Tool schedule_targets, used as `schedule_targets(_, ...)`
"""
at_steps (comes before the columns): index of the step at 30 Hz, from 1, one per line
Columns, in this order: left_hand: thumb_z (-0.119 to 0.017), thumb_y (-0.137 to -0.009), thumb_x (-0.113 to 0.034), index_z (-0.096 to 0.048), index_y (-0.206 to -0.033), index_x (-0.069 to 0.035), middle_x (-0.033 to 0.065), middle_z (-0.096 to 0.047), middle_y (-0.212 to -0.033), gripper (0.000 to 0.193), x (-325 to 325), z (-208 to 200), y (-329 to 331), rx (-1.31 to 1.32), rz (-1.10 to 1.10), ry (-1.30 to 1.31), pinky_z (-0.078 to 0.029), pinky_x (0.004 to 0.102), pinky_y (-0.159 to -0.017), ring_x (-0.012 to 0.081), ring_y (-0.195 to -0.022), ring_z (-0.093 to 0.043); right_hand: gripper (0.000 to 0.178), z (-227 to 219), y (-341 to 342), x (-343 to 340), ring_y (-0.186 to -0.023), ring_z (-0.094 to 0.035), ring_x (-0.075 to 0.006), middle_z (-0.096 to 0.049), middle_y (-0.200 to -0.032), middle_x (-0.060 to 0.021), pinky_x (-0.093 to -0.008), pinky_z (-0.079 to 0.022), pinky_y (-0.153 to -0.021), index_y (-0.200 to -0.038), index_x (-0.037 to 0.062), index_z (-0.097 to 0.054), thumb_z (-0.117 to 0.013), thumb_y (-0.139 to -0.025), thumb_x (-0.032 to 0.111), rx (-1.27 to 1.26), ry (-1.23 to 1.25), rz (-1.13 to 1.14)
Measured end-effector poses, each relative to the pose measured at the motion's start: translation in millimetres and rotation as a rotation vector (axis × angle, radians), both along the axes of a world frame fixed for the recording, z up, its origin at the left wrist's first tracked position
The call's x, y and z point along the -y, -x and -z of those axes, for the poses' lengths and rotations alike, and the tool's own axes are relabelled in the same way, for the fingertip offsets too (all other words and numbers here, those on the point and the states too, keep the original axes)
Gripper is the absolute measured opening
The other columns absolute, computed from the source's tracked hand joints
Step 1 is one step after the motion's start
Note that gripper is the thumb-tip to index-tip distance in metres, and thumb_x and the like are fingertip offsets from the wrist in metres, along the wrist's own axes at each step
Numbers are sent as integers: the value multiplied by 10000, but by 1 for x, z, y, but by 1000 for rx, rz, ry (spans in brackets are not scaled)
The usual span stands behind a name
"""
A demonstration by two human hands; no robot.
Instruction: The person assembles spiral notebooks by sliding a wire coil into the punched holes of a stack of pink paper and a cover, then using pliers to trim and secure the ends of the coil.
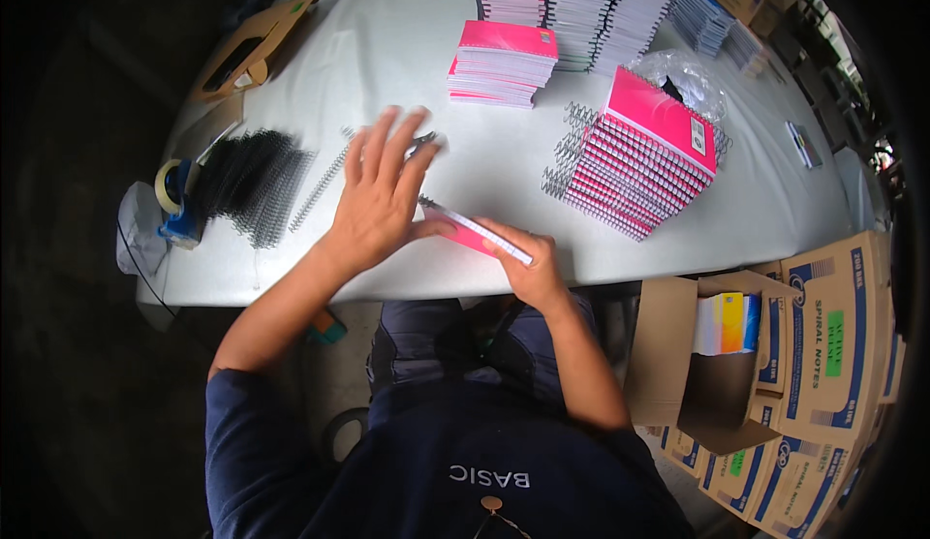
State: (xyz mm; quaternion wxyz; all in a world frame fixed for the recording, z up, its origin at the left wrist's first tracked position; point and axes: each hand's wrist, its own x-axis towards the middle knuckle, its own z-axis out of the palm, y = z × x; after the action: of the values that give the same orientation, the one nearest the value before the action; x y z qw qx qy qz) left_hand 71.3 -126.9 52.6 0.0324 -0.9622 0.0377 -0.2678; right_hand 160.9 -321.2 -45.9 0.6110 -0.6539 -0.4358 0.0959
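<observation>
A pink-covered notebook (467,233) is held on edge near the table's front, its white page edges facing up. My right hand (531,266) grips its right end. A short dark piece of spiral coil shows at its far left end. My left hand (380,195) is raised with fingers spread, its thumb against the notebook's near side. Behind the left fingertips is a small dark object (424,140), too blurred to name. A loose spiral coil (318,188) lies left of that hand, beside a heap of black coils (254,183).
A pink spiral notebook stack (639,156) stands right, an unbound pink stack (504,60) behind, tall stacks (581,1) farther back. Left are a tape dispenser (181,212) and cardboard piece (254,47). An open carton (664,345) with booklets sits by other cartons (823,345) at lower right.
</observation>
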Motion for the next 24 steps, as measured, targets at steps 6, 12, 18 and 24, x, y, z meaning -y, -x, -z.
schedule_targets(6,-359,-746,-798,-376,-1369,-3,270,-331,-1413,1010,16,110,85,-163,91,-161,-67,604,-1065,454,-1335,-242,409,-3,24,-7,-981,-643,-293,-652,-1077,-153,-333,-516,-820,-1147,39,-617,-541,-774,-111,59,-105,7)
schedule_targets(12,-341,-747,-800,-156,-1386,140,374,-182,-1423,1151,-3,119,65,112,-95,170,82,666,-1016,531,-1347,-93,425,1,47,-14,-977,-641,-288,-650,-1084,-143,-344,-523,-817,-1137,40,-621,-546,-754,-128,171,-135,-48)
schedule_targets(18,-275,-777,-802,-143,-1436,43,306,-107,-1482,1079,-8,84,69,274,-73,-2,113,598,-1051,474,-1382,21,400,1,46,-16,-959,-653,-281,-663,-1056,-145,-342,-529,-807,-1122,21,-631,-577,-753,-122,178,-135,-57)
schedule_targets(24,-279,-846,-719,-225,-1417,34,278,-252,-1451,946,6,103,89,26,34,195,99,558,-1068,463,-1371,-146,444,1,39,-3,-991,-640,-274,-649,-1097,-129,-350,-531,-814,-1138,49,-630,-610,-720,-99,253,-142,-34)
